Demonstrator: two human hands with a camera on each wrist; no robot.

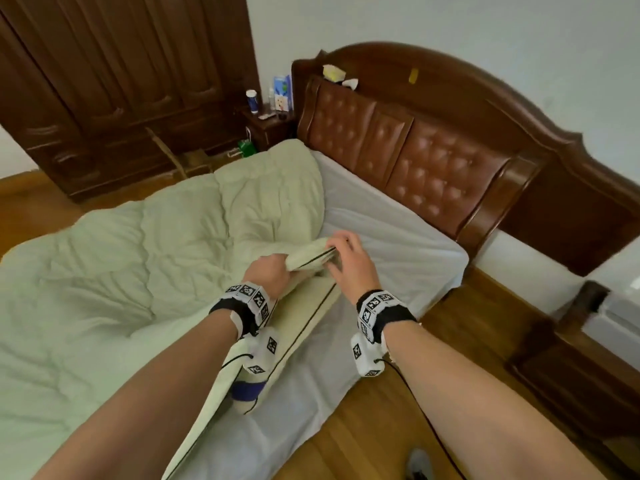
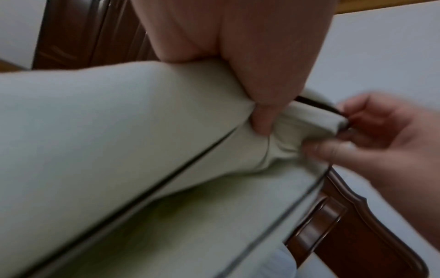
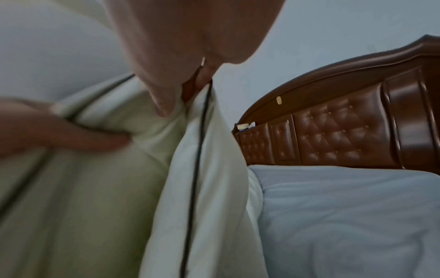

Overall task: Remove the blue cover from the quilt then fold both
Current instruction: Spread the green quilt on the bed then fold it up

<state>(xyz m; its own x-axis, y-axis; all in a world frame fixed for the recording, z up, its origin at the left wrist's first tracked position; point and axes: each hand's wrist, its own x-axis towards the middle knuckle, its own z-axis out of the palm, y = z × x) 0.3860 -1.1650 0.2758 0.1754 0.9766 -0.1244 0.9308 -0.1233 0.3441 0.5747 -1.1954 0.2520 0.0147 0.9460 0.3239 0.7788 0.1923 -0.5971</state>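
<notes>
Two hands: both meet at one bunched corner of the quilt, raised above the bed's near edge at about 5 o'clock from the headboard.
Quilt: pale green, spread over the left of the bed, with a dark piped edge running back toward the person under the left forearm.
Left hand: at 9 o'clock of the corner, fingers curled round the gathered cloth from above; in the left wrist view its thumb presses into the fold.
Right hand: at 3 o'clock of the corner, fingertips pinching the piped tip, thumb below and fingers above.
Arms: both forearms reach forward, wrists close together, each wearing a marker band.
Blue cover: a small dark blue patch shows beneath the left wrist; whether it is the cover, I cannot tell.
Sheet: white, bare at the right of the bed, beside the quilt.
Floor: wood, at 6 o'clock.
</notes>
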